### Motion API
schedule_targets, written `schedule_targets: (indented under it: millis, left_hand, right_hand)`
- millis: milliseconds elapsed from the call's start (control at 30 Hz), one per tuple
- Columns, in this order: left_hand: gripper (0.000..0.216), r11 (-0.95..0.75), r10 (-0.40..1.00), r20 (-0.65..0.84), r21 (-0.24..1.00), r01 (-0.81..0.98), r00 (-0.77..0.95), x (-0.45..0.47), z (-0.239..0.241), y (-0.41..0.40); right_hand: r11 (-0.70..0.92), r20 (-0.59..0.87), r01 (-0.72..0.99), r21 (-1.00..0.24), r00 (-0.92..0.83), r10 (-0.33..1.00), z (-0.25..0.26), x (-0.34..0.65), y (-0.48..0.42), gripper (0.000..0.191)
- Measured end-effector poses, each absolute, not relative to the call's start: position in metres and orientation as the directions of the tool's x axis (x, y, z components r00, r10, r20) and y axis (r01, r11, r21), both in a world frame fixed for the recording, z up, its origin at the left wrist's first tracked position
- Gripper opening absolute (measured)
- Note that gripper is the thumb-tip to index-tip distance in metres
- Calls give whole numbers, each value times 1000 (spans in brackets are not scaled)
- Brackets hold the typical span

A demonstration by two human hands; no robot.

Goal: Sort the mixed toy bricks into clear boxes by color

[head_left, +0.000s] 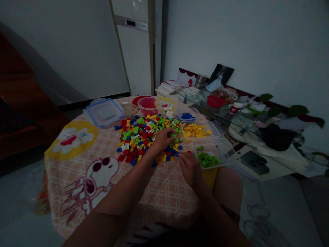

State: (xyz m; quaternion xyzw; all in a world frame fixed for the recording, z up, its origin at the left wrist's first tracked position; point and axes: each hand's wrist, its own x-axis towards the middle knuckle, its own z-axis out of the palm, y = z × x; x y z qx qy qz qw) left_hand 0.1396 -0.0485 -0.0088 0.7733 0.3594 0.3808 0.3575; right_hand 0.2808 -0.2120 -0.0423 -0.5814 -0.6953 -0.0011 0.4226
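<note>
A mixed pile of toy building bricks (pixel 140 137) in red, green, yellow, blue and white lies on the cloth-covered table. Over its right part is my left hand (pixel 163 140), fingers bent toward the thumb; green bricks show by the fingertips, but what they hold is hidden. My right hand (pixel 189 167) is curled closed at the pile's near right edge, beside the clear box of green bricks (pixel 228 151). I cannot make out anything in its fingers. Behind that box stand a clear box of yellow bricks (pixel 215 129) and a smaller box with blue bricks (pixel 188 116).
White bricks (pixel 168 111) sit behind the pile. A clear round tub (pixel 147 104) and a blue-rimmed lid (pixel 105 113) are at the table's back. A glass-topped side table (pixel 200 99) at right carries papers, a red bowl (pixel 216 101) and a cup (pixel 234 108).
</note>
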Motion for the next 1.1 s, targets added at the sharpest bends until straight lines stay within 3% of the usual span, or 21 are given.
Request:
schedule_targets:
  millis: [133,233,333,433,600,800,967,1100]
  left_hand:
    - [22,-383,857,320,920,84,404,146,-6,-52]
    - [27,-280,882,287,957,-76,374,152,-7,-52]
    - [33,-193,906,251,962,-194,341,157,-12,-52]
    - [37,-160,925,227,960,-229,304,159,-19,-52]
    - [39,-207,921,256,960,-188,294,156,-24,-59]
    - [27,-324,907,278,940,104,315,148,-23,-64]
    - [26,-341,918,279,917,206,281,139,-24,-56]
    - [27,-360,918,291,897,256,271,132,-23,-51]
  right_hand:
    - [333,522,835,-438,-65,850,20,302,-168,27]
    - [350,338,837,-421,-214,917,56,318,-132,30]
    - [421,141,810,-409,-400,906,70,323,-110,34]
    - [431,126,792,-432,-421,898,67,319,-100,32]
    - [427,201,765,-482,-377,904,64,329,-95,28]
    - [345,283,874,-342,-255,925,84,396,-102,31]
    - [168,82,972,-166,-156,984,76,418,-110,26]
    - [135,-74,985,-103,-143,987,62,416,-119,29]
